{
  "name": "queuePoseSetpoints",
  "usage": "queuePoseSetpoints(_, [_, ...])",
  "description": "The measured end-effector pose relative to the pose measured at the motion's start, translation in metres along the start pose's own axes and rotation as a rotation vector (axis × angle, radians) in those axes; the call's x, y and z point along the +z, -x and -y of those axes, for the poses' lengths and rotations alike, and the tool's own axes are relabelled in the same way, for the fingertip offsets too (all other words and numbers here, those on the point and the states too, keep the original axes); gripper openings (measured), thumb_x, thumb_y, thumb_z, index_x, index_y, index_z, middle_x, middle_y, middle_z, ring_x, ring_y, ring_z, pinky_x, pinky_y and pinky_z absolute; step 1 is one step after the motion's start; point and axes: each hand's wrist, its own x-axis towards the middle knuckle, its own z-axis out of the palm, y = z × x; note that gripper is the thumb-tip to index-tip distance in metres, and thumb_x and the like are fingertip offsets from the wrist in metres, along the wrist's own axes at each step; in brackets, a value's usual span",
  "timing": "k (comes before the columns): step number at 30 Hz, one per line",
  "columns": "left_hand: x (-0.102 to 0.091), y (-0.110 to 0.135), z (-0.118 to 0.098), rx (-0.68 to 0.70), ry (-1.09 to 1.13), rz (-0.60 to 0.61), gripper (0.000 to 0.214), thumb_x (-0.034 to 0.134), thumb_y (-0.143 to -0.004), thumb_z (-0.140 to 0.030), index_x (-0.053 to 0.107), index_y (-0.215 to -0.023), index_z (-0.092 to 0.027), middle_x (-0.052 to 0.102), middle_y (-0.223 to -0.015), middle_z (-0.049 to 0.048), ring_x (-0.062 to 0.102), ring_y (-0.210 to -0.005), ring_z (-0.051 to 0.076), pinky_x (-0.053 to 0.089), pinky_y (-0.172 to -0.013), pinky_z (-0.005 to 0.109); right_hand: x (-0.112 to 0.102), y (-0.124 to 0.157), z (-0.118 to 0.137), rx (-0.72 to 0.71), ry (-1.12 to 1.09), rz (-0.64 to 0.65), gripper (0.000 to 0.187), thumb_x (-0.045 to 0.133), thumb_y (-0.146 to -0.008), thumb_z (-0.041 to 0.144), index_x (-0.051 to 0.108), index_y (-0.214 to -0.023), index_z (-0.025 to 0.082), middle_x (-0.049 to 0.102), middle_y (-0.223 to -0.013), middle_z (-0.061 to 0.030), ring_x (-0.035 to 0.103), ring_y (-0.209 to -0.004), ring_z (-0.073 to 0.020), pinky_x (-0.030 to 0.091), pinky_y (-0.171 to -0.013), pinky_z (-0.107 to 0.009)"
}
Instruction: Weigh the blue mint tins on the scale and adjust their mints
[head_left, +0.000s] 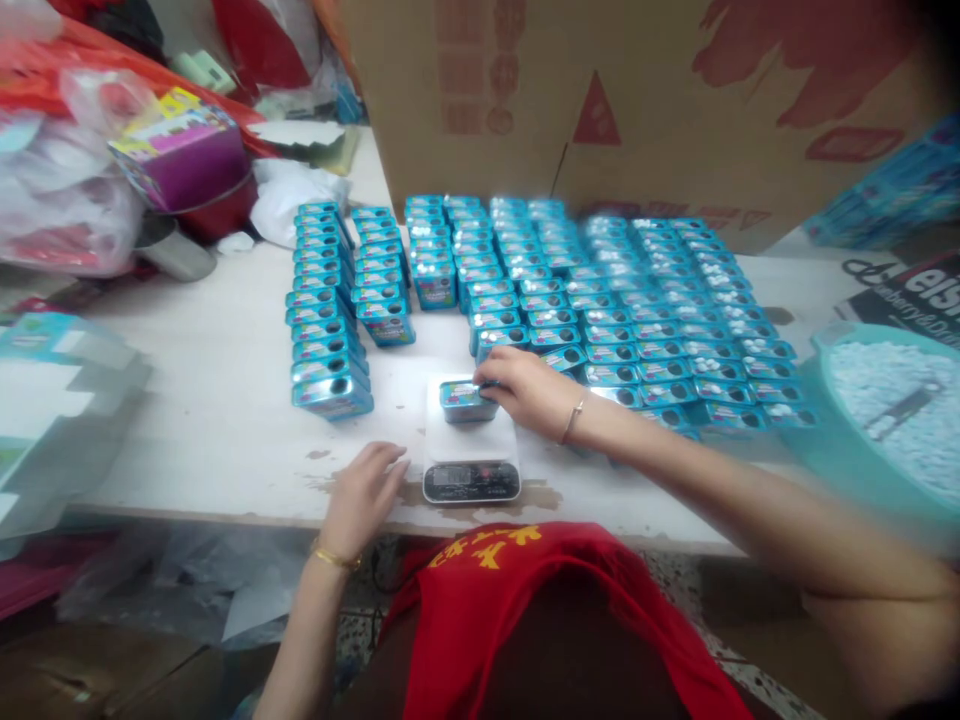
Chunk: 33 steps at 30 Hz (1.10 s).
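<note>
Right up close, it's the red apron (454,620) with its yellow lettering, and just past it, on the pale table (225,430), sits a white scale (471,440). On its platform, 1 blue tin (457,402), and here's the key: its long axis runs left to right, and the right hand (527,390) comes in from the right, fingertips at that end. That's the nearer of the 2 hands. Thumb and fingers are drawn narrow there; a firm pinch or only a touch, I can't tell. The left hand (366,495) holds nothing that shows, its fingers loosely bent, just left of the scale and nearer the body than the tin.

Out beyond, rows of tins (645,330) fill the table, many with white pieces on top, and a carton (480,120) stands behind them. Now, what's hard to see: the right fingers cover the tin's right end, and the forearm hides the nearest tins. The scale's display (471,480) is too soft to read, blur smears the farther rows, and the teal tub (847,475) of white pieces is cut off at the right edge.
</note>
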Motion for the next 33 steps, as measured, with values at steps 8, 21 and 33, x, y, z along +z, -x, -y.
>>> queuePoseSetpoints(8, [-0.002, 0.000, 0.001, -0.026, 0.009, -0.013, 0.019, 0.049, -0.093, -0.029, 0.062, -0.102, -0.017, 0.061, -0.098, 0.0066, 0.059, -0.093, 0.017, 0.047, -0.085, 0.031, -0.027, 0.019, -0.009, 0.258, -0.827, -0.211, 0.013, 0.060, -0.088, 0.026, 0.065, -0.087, 0.014, 0.059, -0.068, -0.0014, 0.046, -0.053, -0.0079, 0.038, -0.049, -0.020])
queuePoseSetpoints(21, [-0.003, -0.006, -0.001, -0.018, -0.018, -0.017, 0.021, 0.048, -0.093, -0.030, 0.062, -0.100, -0.017, 0.062, -0.097, 0.0071, 0.060, -0.092, 0.018, 0.047, -0.084, 0.031, -0.018, 0.048, -0.020, 0.344, -0.889, -0.193, 0.014, 0.063, -0.081, 0.023, 0.060, -0.091, 0.013, 0.062, -0.069, -0.0014, 0.054, -0.053, -0.0077, 0.045, -0.048, -0.019])
queuePoseSetpoints(33, [-0.003, -0.004, 0.000, -0.021, -0.024, -0.001, 0.022, 0.047, -0.093, -0.031, 0.062, -0.101, -0.018, 0.062, -0.098, 0.0075, 0.060, -0.093, 0.018, 0.049, -0.084, 0.033, 0.029, 0.017, -0.001, -0.104, -0.434, -0.480, 0.024, 0.049, -0.092, 0.017, 0.062, -0.113, 0.017, 0.065, -0.116, -0.0076, 0.061, -0.109, -0.0160, 0.048, -0.098, -0.034])
